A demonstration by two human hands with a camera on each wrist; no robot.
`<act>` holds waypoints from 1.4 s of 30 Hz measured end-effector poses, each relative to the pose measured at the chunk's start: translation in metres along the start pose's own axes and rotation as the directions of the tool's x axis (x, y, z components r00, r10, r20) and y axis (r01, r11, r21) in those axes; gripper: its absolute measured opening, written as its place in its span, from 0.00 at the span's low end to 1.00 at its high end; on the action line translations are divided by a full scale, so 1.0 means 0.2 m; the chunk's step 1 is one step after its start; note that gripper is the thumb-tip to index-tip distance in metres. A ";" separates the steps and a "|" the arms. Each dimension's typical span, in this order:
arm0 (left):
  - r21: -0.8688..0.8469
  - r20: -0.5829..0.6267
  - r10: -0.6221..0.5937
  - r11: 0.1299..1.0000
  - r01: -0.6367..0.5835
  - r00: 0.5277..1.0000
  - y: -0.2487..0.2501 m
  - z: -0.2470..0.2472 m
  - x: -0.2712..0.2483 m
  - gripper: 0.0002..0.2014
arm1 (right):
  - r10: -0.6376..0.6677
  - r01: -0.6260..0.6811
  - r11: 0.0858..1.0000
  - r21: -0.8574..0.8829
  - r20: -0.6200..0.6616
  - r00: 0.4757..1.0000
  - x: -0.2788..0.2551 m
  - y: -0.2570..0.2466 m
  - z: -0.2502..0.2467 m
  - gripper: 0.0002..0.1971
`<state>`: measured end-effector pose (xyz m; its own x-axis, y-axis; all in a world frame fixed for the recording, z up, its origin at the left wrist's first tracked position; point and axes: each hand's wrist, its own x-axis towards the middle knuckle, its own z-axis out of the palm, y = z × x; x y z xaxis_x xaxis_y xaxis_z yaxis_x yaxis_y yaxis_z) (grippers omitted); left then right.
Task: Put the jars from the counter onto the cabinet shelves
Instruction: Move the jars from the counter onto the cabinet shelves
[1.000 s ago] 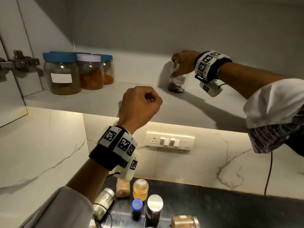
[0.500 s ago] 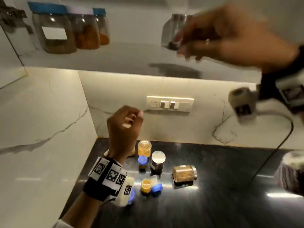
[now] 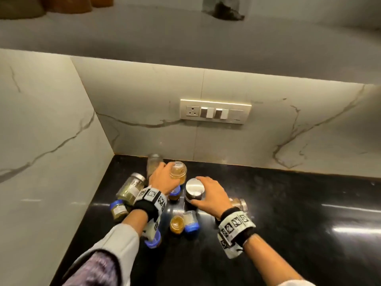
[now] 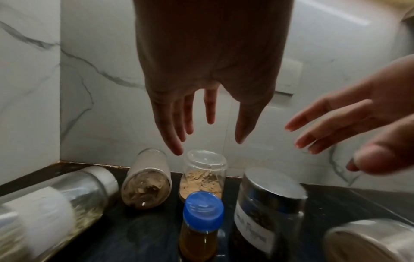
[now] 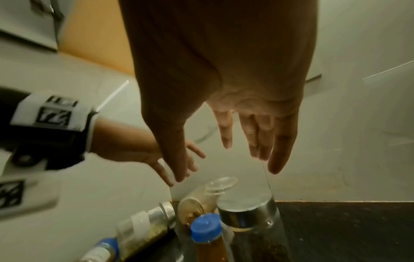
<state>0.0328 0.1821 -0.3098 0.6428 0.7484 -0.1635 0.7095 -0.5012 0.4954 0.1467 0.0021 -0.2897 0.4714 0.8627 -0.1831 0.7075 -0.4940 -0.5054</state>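
Note:
Several jars crowd the back left corner of the black counter (image 3: 288, 223). My left hand (image 3: 162, 180) hovers open, fingers straight, just above a clear-lidded jar of yellow powder (image 3: 179, 171) (image 4: 203, 175). My right hand (image 3: 210, 195) is spread open over a dark jar with a steel lid (image 3: 194, 191) (image 5: 248, 218); the wrist views show a gap below both hands. A blue-capped bottle (image 4: 202, 221) stands between the two jars. One jar with dark contents (image 3: 224, 9) stands on the cabinet shelf (image 3: 185, 38).
Two glass jars (image 3: 132, 186) (image 3: 154, 164) lie on their sides by the marble side wall (image 3: 41, 141). Small jars (image 3: 176, 223) (image 3: 190, 221) sit nearer me; another (image 3: 239, 203) lies behind my right wrist. A switch plate (image 3: 215, 111) is on the back wall. More jars (image 3: 68, 5) stand at the shelf's left.
My right hand let go of the jar on the shelf and came down to the counter. My left hand dropped from a raised fist to open over the jars. My view tilted down.

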 end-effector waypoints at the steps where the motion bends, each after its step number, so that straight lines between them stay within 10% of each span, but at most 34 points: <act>1: 0.044 0.023 -0.018 0.999 0.017 1.000 0.03 0.02 0.08 0.36 | -0.005 0.006 1.000 -0.030 0.019 1.000 0.06 0.01 0.04 0.47; 9: 0.311 0.223 -0.077 0.950 0.004 0.972 0.11 0.25 0.47 0.43 | -0.030 0.045 0.982 -0.185 0.083 0.996 0.29 0.16 0.20 0.38; 14: -0.132 0.047 -0.220 0.965 0.225 0.974 0.00 0.18 0.46 0.34 | 0.143 -0.140 0.986 0.088 -0.025 0.989 0.27 0.25 0.11 0.35; 18: -0.901 0.190 -0.415 0.286 0.326 0.890 -0.03 0.01 0.29 0.23 | 0.381 -0.256 0.756 0.602 -0.087 0.921 0.24 0.31 0.01 0.29; 21: -0.949 0.315 -0.260 -0.104 0.298 0.913 -0.07 -0.06 0.08 0.25 | 0.496 -0.244 0.263 0.933 0.086 0.864 0.18 0.29 -0.05 0.31; 27: -0.840 0.329 -0.078 -0.481 0.253 0.941 -0.05 -0.05 -0.31 0.24 | 0.213 -0.210 -0.386 0.898 0.308 0.927 -0.06 0.17 -0.10 0.29; 30: -0.858 0.308 0.008 -0.431 0.282 0.951 -0.04 -0.03 -0.41 0.23 | 0.063 -0.233 -0.499 0.835 0.303 0.951 -0.18 0.09 -0.07 0.32; 35: -0.956 0.256 0.297 -0.064 0.286 0.920 -0.01 -0.11 -0.59 0.20 | -0.077 -0.220 -0.364 0.905 0.207 0.975 -0.33 0.00 -0.05 0.41; 42: -0.921 0.128 0.190 0.386 0.046 0.973 0.00 -0.27 -0.82 0.39 | 0.013 -0.131 0.154 0.979 0.131 0.991 -0.51 -0.14 -0.24 0.29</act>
<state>-0.0877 0.0836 -0.2363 0.7976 0.5774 -0.1744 0.0375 0.2411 0.9698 0.1032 -0.0766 -0.2166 0.4079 0.8628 -0.2986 -0.4683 -0.0830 -0.8796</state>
